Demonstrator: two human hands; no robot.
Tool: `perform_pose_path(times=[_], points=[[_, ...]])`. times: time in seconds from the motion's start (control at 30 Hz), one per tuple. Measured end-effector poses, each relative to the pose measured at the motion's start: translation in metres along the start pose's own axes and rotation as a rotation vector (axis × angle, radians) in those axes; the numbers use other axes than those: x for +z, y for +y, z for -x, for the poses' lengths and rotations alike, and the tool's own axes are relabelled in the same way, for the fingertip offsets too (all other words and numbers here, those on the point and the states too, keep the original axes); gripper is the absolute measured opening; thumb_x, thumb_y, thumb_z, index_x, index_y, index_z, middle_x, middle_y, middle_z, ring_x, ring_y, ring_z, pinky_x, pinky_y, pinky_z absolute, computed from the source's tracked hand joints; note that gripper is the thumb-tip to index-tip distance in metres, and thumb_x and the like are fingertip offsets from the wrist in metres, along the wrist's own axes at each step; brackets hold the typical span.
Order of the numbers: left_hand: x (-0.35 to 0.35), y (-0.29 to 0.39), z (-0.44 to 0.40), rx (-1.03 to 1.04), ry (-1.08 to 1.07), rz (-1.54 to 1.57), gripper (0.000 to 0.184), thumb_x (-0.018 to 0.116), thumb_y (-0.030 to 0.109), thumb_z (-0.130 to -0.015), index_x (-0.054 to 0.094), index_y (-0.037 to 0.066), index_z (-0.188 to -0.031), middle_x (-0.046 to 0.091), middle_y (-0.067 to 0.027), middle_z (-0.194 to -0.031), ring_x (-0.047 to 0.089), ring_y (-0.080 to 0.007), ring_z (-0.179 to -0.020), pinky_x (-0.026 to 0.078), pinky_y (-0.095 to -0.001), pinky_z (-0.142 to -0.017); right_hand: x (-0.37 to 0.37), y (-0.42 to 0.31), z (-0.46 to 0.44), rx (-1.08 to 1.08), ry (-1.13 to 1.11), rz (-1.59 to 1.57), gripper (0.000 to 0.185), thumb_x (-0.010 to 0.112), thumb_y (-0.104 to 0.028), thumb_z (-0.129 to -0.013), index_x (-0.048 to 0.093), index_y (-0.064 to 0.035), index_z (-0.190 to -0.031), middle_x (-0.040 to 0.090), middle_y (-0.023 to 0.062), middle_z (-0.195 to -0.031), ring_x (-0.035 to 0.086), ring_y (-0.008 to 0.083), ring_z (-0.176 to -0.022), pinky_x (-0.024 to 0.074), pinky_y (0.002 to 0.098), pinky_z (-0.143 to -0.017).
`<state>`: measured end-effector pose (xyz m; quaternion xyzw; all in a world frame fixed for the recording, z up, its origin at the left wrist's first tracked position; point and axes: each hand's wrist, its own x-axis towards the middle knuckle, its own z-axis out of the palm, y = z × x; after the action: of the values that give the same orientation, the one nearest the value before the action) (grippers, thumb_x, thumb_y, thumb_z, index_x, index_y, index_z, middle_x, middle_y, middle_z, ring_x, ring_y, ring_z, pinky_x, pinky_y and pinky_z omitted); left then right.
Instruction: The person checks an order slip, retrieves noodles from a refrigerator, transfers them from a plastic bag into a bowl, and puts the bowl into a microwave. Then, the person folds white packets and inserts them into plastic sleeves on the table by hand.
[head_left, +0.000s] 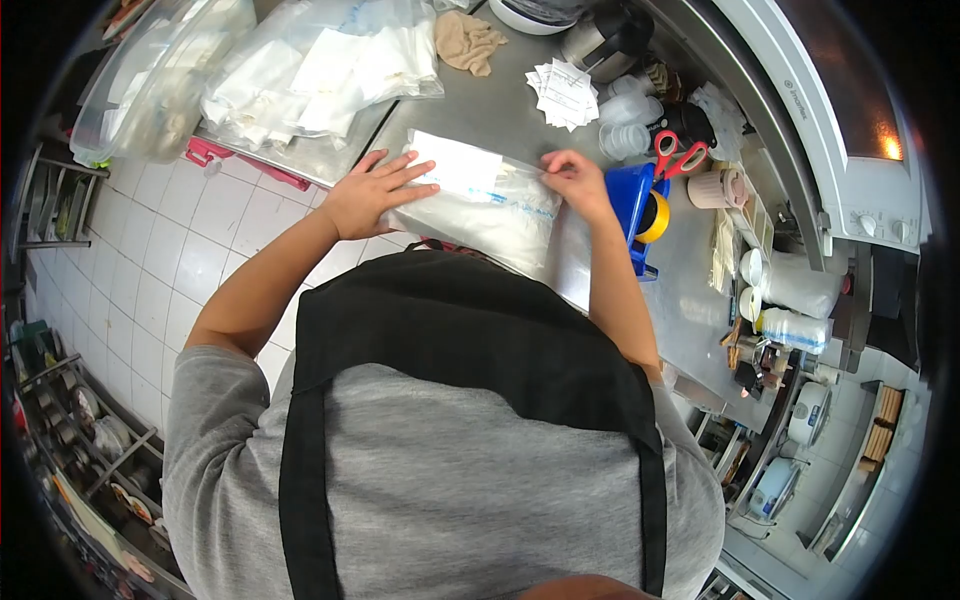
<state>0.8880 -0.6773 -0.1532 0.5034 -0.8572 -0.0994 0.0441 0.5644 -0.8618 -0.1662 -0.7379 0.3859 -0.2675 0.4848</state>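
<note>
- Clock centred on the clear bag (500,225), 12 being away from the wearer. Bag lies at the near edge of the metal surface (500,100), close in front of the black apron (430,320). White contents, blue print across the film.
- White sheet (462,163) at the bag's 11 o'clock; whether over or under the film, cannot tell.
- Left hand (378,195) at 9 o'clock, palm down on that end of the bag, fingers spread apart, tips reaching the sheet.
- Right hand (578,187) at 3 o'clock, at the bag's far corner. Fingers curled in, thumb and forefinger close together; cannot tell if they are clamped on the film.
- 3 o'clock, just past the right hand: blue tape dispenser (626,200) with yellow roll (653,218). Red-handled scissors (664,148) stand between 2 and 3.
- 2 o'clock: clear plastic cups (625,138), clustered.
- 1 o'clock: white printed slips (563,93), overlapping in a loose pile.
- 12 o'clock: crumpled beige cloth (468,42).
- Between 10 and 11: more clear bags (330,70), white contents, lying against each other. Clear tub (150,85) beyond, at 10.
- 9 o'clock, below surface level: white tiled floor (190,235).
</note>
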Motion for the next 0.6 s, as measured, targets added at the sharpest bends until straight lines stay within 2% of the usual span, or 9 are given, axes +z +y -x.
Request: perform_pose_path(times=[0.07,0.17,0.2,0.27,0.33,0.37,0.47,0.53,0.6], points=[[-0.001,0.0,0.001,0.002,0.005,0.002,0.093,0.078,0.016,-0.063,0.031,0.032,-0.141,0.022,0.0052,-0.152,0.021,-0.02,-0.14,0.023,-0.0473,-0.11,0.001,-0.001,-0.002,0.173,-0.036,0.043,0.012,0.064,0.001,-0.069,0.056,-0.0056,-0.075,0.062,0.0013,-0.075,0.055,0.0082,-0.066,0.0437,0.0223,-0.059],[-0.003,0.001,-0.001,-0.013,-0.023,-0.017,0.093,0.078,0.016,-0.063,0.03,0.031,-0.141,0.021,0.0051,-0.152,0.02,-0.02,-0.14,0.023,-0.0473,-0.11,-0.025,0.029,-0.001,0.271,0.356,0.077,0.014,0.061,0.005,-0.071,0.056,-0.0072,-0.075,0.056,0.0002,-0.064,0.051,0.0076,-0.057,0.0379,0.0184,-0.052],[-0.003,0.001,-0.001,-0.014,-0.022,-0.008,0.093,0.078,0.016,-0.063,0.03,0.031,-0.141,0.021,0.0051,-0.152,0.02,-0.0199,-0.14,0.022,-0.0472,-0.11,-0.03,0.019,0.003,0.29,0.402,0.069,0.015,0.059,0.007,-0.07,0.056,-0.0073,-0.075,0.058,0.0024,-0.07,0.053,0.0086,-0.061,0.0407,0.0196,-0.057],[-0.004,0.001,0.0,-0.011,-0.023,0.013,0.093,0.078,0.015,-0.063,0.03,0.031,-0.141,0.021,0.005,-0.152,0.019,-0.0199,-0.14,0.022,-0.0472,-0.11,-0.028,0.017,0.003,0.159,0.338,-0.075,0.015,0.059,0.007,-0.069,0.056,-0.0064,-0.076,0.061,0.003,-0.075,0.055,0.0095,-0.068,0.043,0.0208,-0.063],[-0.001,0.0,0.0,0.003,0.006,0.036,0.096,0.079,0.013,-0.059,0.032,0.03,-0.141,0.023,0.0034,-0.151,0.02,-0.0212,-0.14,0.022,-0.0476,-0.11,-0.007,0.001,-0.002,-0.153,0.148,-0.056,0.018,0.059,0.008,-0.068,0.057,-0.0073,-0.078,0.063,0.0032,-0.081,0.057,0.0119,-0.075,0.045,0.0236,-0.07],[0.001,-0.001,0.0,0.008,0.02,0.046,0.098,0.08,0.012,-0.057,0.033,0.029,-0.141,0.024,0.0026,-0.151,0.021,-0.0218,-0.14,0.022,-0.0478,-0.109,0.005,0.008,-0.006,-0.047,0.083,-0.152,0.015,0.06,0.004,-0.067,0.057,-0.0077,-0.075,0.063,0.0011,-0.076,0.059,0.0127,-0.072,0.046,0.0251,-0.067],[0.002,-0.001,0.001,0.007,0.039,0.044,0.098,0.08,0.013,-0.057,0.033,0.029,-0.141,0.024,0.0027,-0.151,0.021,-0.0219,-0.14,0.022,-0.0481,-0.109,0.007,0.004,0.0,0.218,0.304,0.318,0.009,0.06,0.0,-0.066,0.057,-0.0076,-0.07,0.061,0.0,-0.067,0.057,0.0126,-0.063,0.0459,0.0268,-0.061],[0.002,-0.001,0.001,0.0,0.046,0.046,0.098,0.08,0.013,-0.057,0.033,0.029,-0.141,0.024,0.0027,-0.151,0.021,-0.022,-0.14,0.023,-0.0483,-0.109,-0.009,0.012,0.008,0.17,0.497,0.567,0.005,0.057,-0.002,-0.066,0.057,-0.0069,-0.068,0.058,0.0002,-0.061,0.054,0.0112,-0.058,0.0444,0.0267,-0.056],[0.001,0.0,0.0,-0.004,0.043,0.053,0.097,0.08,0.012,-0.057,0.034,0.028,-0.141,0.024,0.0027,-0.151,0.021,-0.022,-0.14,0.023,-0.0484,-0.109,-0.02,0.014,0.014,0.229,0.507,0.441,0.004,0.056,-0.002,-0.068,0.057,-0.0059,-0.069,0.06,0.0038,-0.061,0.058,0.0149,-0.059,0.0458,0.0274,-0.058]])
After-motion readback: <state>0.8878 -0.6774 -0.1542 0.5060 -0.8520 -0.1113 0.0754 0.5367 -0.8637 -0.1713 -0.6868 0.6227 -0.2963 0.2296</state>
